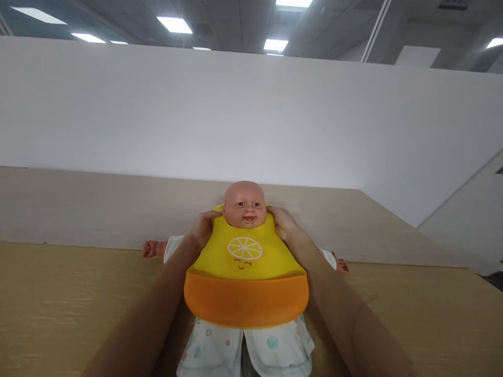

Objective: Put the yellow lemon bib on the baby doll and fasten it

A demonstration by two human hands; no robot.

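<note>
A baby doll [244,201] lies face up, its arms stretched out to both sides. Over its chest spreads a yellow bib [220,256] with a white citrus slice and a smiling face printed on it. An orange catch pocket [245,301] runs along the bib's lower edge. At the left side of the doll's neck, my left hand [204,228] is closed on the bib's upper edge. My right hand [285,224] grips the opposite upper edge. The fingertips of both hands are partly hidden behind the bib and neck. Below the pocket show white patterned clothes [275,345].
The doll rests on a wooden table [70,298], with a paler strip [98,209] behind it. A white partition [243,115] rises at the back. Ceiling lights [175,25] shine above it. The table's edge slants away at the right.
</note>
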